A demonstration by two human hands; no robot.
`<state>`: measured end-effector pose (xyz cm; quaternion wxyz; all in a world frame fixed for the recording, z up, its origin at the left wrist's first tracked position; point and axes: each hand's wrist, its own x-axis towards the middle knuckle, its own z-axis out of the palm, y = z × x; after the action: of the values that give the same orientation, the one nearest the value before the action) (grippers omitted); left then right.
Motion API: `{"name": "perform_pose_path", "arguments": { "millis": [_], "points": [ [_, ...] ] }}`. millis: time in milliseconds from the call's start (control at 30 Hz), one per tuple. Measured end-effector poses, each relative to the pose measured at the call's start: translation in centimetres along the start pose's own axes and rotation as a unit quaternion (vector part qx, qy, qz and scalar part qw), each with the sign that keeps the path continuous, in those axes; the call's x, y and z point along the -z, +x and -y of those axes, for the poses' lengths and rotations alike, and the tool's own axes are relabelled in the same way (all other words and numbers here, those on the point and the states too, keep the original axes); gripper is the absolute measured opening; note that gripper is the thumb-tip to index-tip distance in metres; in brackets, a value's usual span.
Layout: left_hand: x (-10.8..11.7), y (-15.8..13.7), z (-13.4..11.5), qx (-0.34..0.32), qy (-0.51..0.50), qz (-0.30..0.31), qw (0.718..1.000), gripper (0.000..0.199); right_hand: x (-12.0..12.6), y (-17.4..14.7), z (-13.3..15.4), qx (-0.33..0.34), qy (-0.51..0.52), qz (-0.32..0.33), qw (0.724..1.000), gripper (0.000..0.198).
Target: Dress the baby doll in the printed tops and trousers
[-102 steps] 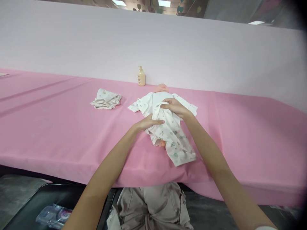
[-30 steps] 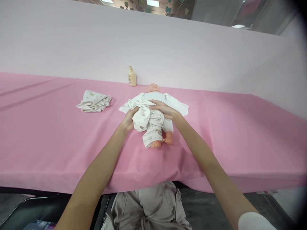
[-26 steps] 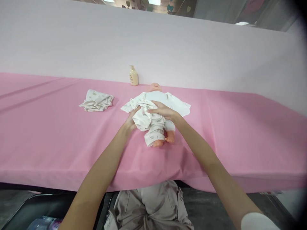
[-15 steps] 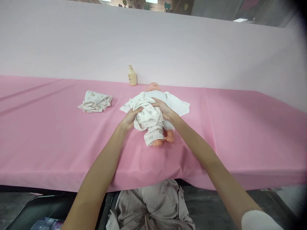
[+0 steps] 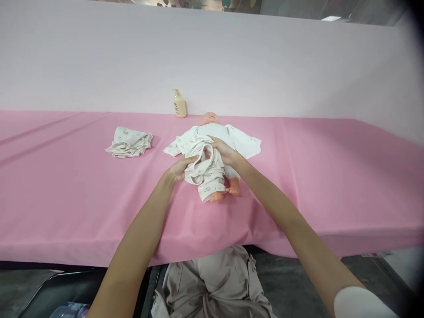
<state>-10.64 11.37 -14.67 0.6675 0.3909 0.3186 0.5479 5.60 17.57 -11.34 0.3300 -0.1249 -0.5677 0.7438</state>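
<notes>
arms (image 5: pixel 298 229) extended forward, converging | left hand (image 5: pixel 183 168) gripping | right hand (image 5: pixel 224 151) gripping, slightly farther forward

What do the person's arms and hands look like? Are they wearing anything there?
The left grip and right grip are hands without gloves. The right arm has a white sleeve near the picture's edge; the left arm shows no sleeve.

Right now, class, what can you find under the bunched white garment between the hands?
A doll's foot shows at the cuff of the garment. The leg above that foot is covered, and whatever else lies beneath the garment cannot be seen.
</notes>
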Motion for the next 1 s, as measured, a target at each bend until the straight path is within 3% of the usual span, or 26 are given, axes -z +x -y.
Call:
{"name": "perform_pose_path", "arguments": {
  "millis": [167,333,467,567,667,800,1000],
  "points": [
    [-0.6,0.3,-0.4,-0.129,-0.027,-0.066,0.989,0.036,0.2,-1.1,-0.1,-0.053,-0.03,0.046,0.997,0.053],
    [-1.9,0.2,-0.2,-0.073,0.006,-0.074,0.995,0.035,1.3,-0.6,-0.3,-0.006,-0.036,-0.038,0.999,0.054],
    [-1.9,-0.2,0.1,0.002,0.15,-0.06,0.987,0.043,2.2,0.0,-0.5,-0.008,0.007,-0.07,0.998,0.055],
    [-1.5,-0.1,0.4,-0.037,0.235,-0.091,0.967,0.049,2.3,0.1,-0.3,-0.026,0.037,-0.065,0.997,0.049],
    [-1.2,0.4,0.7,-0.114,0.185,-0.116,0.969,0.045,2.2,-0.3,0.0,-0.052,0.047,-0.055,0.996,0.037],
    [-1.0,0.8,0.7,-0.127,0.062,-0.122,0.983,0.039,2.0,-0.8,0.5,-0.075,0.009,-0.009,0.997,0.035],
    [-0.8,0.3,0.5,0.026,-0.005,0.005,1.0,0.043,1.9,-0.6,0.1,-0.011,0.063,-0.036,0.997,0.034]
  ]
}}
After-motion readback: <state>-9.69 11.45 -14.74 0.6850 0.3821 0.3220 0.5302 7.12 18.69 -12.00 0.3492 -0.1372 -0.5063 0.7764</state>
